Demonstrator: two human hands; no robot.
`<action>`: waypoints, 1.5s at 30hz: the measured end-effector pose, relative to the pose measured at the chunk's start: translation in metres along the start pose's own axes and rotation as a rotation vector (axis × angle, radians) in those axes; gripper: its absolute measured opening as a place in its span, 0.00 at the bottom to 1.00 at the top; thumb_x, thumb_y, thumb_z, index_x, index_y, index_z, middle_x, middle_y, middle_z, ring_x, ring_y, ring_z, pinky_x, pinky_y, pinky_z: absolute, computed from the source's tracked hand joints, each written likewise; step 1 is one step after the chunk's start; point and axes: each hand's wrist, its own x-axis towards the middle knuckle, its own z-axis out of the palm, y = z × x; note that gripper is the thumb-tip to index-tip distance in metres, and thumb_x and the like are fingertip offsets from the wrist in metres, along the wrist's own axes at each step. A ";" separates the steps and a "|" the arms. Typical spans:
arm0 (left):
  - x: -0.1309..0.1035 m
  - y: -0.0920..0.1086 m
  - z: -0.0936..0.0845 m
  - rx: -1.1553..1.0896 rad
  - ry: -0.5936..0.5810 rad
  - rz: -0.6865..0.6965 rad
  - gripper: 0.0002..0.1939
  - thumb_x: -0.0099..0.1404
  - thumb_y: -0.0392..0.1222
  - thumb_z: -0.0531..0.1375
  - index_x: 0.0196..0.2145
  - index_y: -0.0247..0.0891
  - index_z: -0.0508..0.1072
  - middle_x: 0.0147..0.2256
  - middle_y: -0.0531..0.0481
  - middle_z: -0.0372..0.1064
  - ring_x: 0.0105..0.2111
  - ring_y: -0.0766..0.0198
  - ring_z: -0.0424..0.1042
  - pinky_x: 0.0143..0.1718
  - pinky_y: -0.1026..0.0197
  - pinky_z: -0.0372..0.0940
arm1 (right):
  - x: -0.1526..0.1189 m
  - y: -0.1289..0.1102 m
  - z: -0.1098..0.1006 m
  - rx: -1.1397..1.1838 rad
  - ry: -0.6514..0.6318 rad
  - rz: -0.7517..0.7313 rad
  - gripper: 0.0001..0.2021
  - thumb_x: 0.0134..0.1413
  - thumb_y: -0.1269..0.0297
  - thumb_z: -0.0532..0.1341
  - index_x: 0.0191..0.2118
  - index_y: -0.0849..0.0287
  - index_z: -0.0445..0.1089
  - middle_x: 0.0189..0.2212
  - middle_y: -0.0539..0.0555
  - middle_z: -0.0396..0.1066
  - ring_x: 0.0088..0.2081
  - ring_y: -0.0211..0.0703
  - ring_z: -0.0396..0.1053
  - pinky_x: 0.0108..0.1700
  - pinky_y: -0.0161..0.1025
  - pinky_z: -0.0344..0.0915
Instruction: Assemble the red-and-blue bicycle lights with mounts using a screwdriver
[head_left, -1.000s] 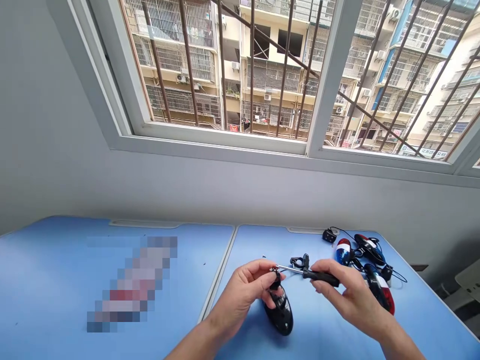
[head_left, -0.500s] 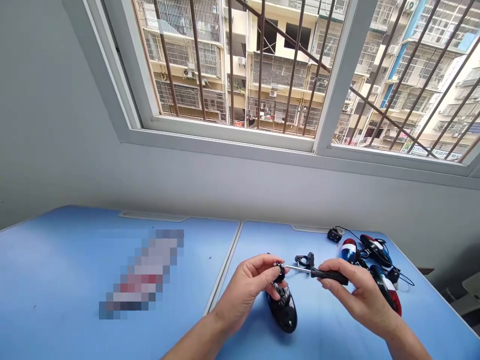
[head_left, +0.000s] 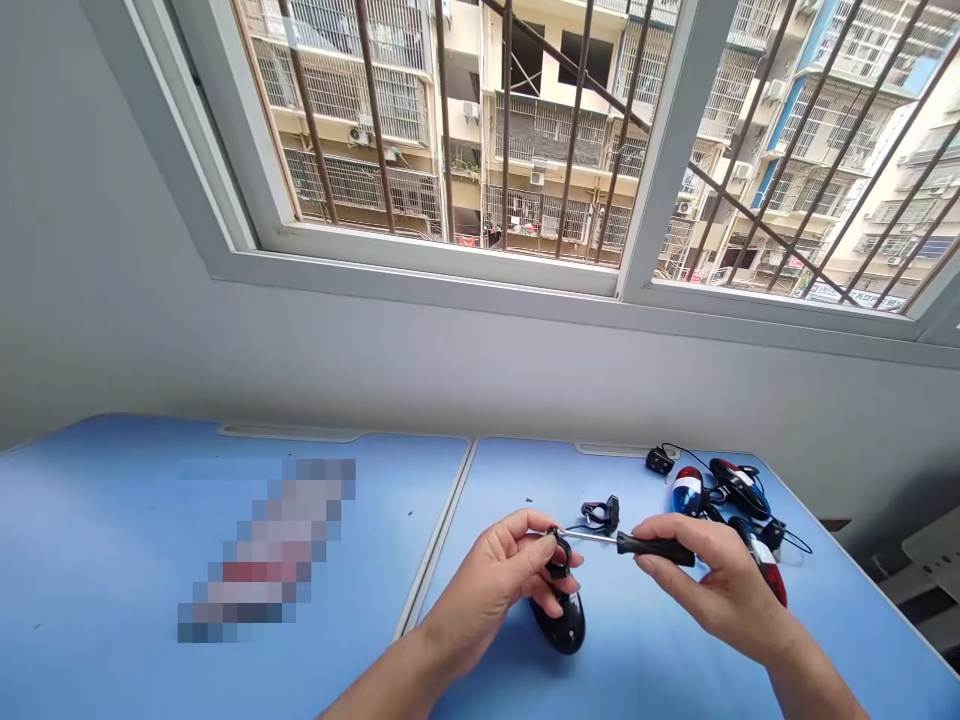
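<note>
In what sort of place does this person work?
Probably a room in a flat or a small workshop, upstairs: a barred window faces apartment buildings, and a screwdriver is in use over a blue table.

And round comes the black clamp (head_left: 559, 572) in the left hand (head_left: 499, 578)!
Its ring now shows open at lower centre, a dark lump a second ago; the pale-marked upper part of the black oval body (head_left: 564, 630) has gone from sight, and the screwdriver (head_left: 658, 548) has edged right relative to the loose bracket (head_left: 613, 513).
</note>
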 end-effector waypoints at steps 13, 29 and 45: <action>-0.005 0.001 0.031 0.246 0.021 0.007 0.09 0.55 0.43 0.64 0.32 0.34 0.75 0.27 0.51 0.73 0.24 0.68 0.66 0.30 0.65 0.61 | -0.001 -0.026 -0.044 0.099 0.134 0.145 0.03 0.51 0.70 0.60 0.29 0.59 0.70 0.18 0.46 0.63 0.18 0.32 0.55 0.18 0.31 0.53; 0.018 -0.022 0.068 0.212 -0.014 -0.031 0.08 0.50 0.41 0.66 0.28 0.35 0.77 0.27 0.48 0.75 0.29 0.61 0.70 0.33 0.61 0.67 | -0.005 -0.017 -0.056 0.054 -0.015 0.380 0.07 0.46 0.71 0.60 0.22 0.59 0.63 0.15 0.43 0.56 0.18 0.30 0.52 0.19 0.29 0.49; 0.017 -0.030 0.059 0.311 0.001 -0.005 0.07 0.49 0.38 0.64 0.27 0.36 0.81 0.28 0.48 0.69 0.27 0.63 0.66 0.28 0.62 0.66 | -0.012 -0.019 -0.051 -0.003 -0.051 0.313 0.06 0.44 0.74 0.59 0.21 0.58 0.62 0.14 0.43 0.56 0.17 0.31 0.51 0.18 0.30 0.48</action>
